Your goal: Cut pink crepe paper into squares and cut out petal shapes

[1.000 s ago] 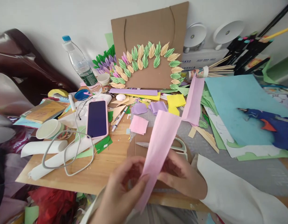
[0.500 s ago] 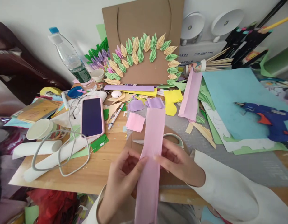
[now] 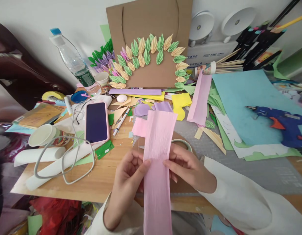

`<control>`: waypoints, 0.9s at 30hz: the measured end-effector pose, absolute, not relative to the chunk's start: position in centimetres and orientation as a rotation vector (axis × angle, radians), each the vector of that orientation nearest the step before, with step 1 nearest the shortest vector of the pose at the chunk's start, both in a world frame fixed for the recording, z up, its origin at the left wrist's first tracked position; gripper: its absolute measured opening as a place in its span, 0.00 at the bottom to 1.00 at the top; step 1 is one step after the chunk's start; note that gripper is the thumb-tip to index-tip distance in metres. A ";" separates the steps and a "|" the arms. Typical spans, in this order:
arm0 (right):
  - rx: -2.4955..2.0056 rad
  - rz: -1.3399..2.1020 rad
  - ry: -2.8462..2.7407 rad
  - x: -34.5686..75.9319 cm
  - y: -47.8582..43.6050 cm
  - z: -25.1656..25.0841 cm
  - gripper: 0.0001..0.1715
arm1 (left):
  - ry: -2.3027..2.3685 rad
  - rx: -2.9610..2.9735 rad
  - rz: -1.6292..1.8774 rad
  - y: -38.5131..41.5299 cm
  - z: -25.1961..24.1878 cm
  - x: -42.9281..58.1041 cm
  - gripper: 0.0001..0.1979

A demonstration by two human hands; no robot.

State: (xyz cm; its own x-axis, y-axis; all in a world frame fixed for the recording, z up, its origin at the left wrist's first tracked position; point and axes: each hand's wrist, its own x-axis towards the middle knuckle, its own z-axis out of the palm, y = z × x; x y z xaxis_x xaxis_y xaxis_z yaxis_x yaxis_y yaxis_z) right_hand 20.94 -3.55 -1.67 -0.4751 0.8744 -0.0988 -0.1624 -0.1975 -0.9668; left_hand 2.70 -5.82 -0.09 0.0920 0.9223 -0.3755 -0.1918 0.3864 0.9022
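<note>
Now the pink crepe strip point(image 3: 158, 153) lies flatter and wider than a moment ago, spread lengthwise from six to twelve o'clock above the surface point(image 3: 107, 176). Left hand point(image 3: 128, 182) and right hand point(image 3: 187, 169) pinch its opposite edges, stretching it smooth.

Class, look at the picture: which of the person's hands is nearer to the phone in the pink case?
Left. The left hand pinches the pink paper strip just below and right of the phone; the right hand holds the strip's far edge, farther away.
</note>
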 end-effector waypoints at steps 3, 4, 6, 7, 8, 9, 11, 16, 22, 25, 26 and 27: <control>-0.870 1.730 -1.269 21.2 -3.3 -1.8 0.10 | 1.112 0.689 0.977 -5.5 -0.2 2.6 0.07; -0.861 1.713 -1.262 21.3 -3.3 -1.9 0.10 | 1.092 0.670 0.985 -5.4 -0.1 2.6 0.06; -0.840 1.679 -1.250 21.5 -3.2 -2.1 0.13 | 1.061 0.654 1.001 -5.1 0.0 2.7 0.05; -0.831 1.648 -1.254 21.6 -3.2 -2.1 0.14 | 1.048 0.644 1.008 -5.0 0.1 2.9 0.05; -0.835 1.606 -1.274 21.6 -3.2 -2.1 0.15 | 1.036 0.626 1.025 -4.9 0.2 3.0 0.04; -0.846 1.554 -1.309 21.7 -3.2 -2.2 0.16 | 1.013 0.595 1.031 -4.8 0.3 3.2 0.04; -0.883 1.399 -1.417 21.8 -3.2 -2.2 0.17 | 0.982 0.554 1.012 -4.6 0.3 3.5 0.07; -0.955 0.953 -1.708 22.1 -3.4 -2.3 0.20 | 1.107 0.775 0.805 -4.5 0.1 3.7 0.16; -1.027 1.179 -1.470 21.5 -3.5 -1.6 0.16 | 1.170 0.758 0.836 -4.7 -0.1 3.7 0.13; -1.044 1.441 -1.301 21.2 -3.3 -1.2 0.13 | 1.131 0.764 0.869 -5.0 -0.1 3.8 0.11; -1.063 1.475 -1.287 21.2 -3.3 -1.2 0.10 | 1.114 0.772 0.866 -5.0 -0.1 3.8 0.11; -1.083 1.485 -1.278 21.2 -3.2 -1.3 0.07 | 1.100 0.777 0.858 -5.1 -0.1 3.9 0.10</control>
